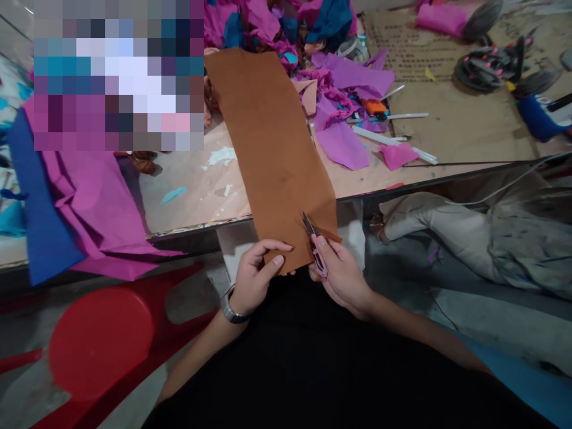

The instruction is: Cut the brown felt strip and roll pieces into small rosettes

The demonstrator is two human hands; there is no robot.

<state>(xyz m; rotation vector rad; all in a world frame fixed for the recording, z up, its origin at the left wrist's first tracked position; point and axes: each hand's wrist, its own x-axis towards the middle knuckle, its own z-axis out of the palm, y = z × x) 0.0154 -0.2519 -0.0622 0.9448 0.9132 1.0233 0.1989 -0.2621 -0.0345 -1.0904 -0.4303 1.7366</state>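
A long brown sheet of paper (272, 149) runs from the low table down toward me. My left hand (257, 274) pinches its near edge, thumb on top and fingers curled under. My right hand (339, 271) is closed round small pink-handled scissors (315, 241), whose blades sit in the sheet near its lower right corner. A narrow brown strip sticks out to the right of the blades. A metal watch is on my left wrist.
A low board table (201, 190) carries purple paper (344, 107), blue and pink scraps, white sticks and an orange tool (374, 107). Purple and blue sheets (80, 202) hang over its left edge. A red plastic stool (100, 342) stands at the lower left. Cardboard (469, 119) and fans lie at right.
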